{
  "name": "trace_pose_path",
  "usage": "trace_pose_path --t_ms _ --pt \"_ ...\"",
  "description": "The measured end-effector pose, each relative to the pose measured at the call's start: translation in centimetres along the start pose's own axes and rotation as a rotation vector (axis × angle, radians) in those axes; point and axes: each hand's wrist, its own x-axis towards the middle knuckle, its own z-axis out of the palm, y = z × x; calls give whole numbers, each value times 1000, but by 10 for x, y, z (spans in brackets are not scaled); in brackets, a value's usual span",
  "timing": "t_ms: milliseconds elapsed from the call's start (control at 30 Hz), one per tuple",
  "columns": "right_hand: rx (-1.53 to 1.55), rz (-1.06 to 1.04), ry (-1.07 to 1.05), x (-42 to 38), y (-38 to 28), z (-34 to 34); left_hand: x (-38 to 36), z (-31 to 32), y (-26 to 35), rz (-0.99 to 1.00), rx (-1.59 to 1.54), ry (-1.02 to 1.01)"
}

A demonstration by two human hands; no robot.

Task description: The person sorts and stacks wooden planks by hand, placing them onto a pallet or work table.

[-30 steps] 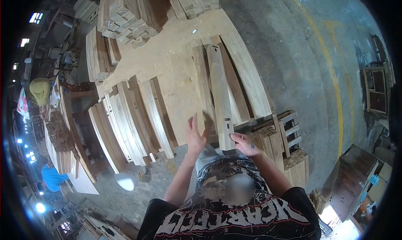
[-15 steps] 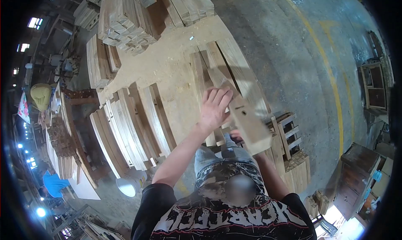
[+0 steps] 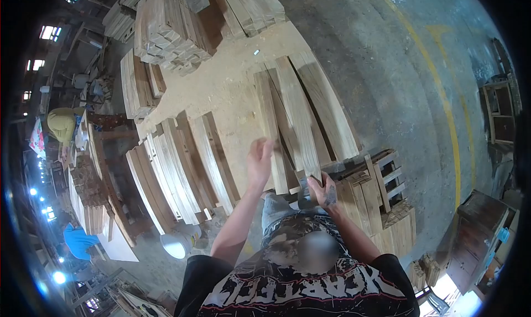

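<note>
A long wooden board lies lengthwise on the pale worktop among other boards. At its near end my right hand is closed on the board, thumb over the edge. My left hand is raised beside the leftmost board of this group, slightly blurred, with nothing in its loosely parted fingers. That leftmost narrow board runs alongside, and another wide board lies to the right with a dark gap between.
More boards lie in a row on the left. Timber stacks stand at the far end. A slatted wooden pallet and wood pieces are at right. A white bucket stands at lower left; a yellow line marks the floor.
The board that was tilted and held in both hands now lies flat among the others. My left hand has let go and moved left; my right hand is at the near end.
</note>
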Motion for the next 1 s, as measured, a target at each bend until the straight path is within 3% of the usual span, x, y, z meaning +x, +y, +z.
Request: trace_pose_path --t_ms 100,200,267,367,433,467,500,567,633,667,767,867,1000 --pt "273 218 -85 0 -4 10 -16 -22 -89 -170 186 41" --pt "340 164 -99 6 6 27 -43 -24 -116 -381 122 -65" --pt "293 187 -142 15 -1 33 -53 -14 -125 -405 50 -146" --pt "173 224 -163 31 -7 41 -55 -3 -125 -351 234 -129" --pt "136 277 -160 45 9 50 -51 -1 -117 -406 216 -145" --pt "100 203 -134 51 34 54 -49 -2 -113 -435 206 -153" --pt "64 130 -109 59 67 58 -49 -4 -110 -425 232 -179" --pt "-40 16 -77 54 63 53 -47 -8 -107 -400 278 -235" --pt "-172 -57 -68 23 -5 38 -52 -12 -102 -417 324 -214" --pt "-262 -100 -31 20 -6 38 -56 -13 -97 -425 348 -202" --pt "-427 -207 31 5 -10 36 -75 -11 -56 -261 569 -102" --pt "-410 -256 34 -2 -23 32 -83 -3 -95 -3 324 -75" --pt "-452 -232 67 1 6 29 -88 4 -79 -101 365 -112"
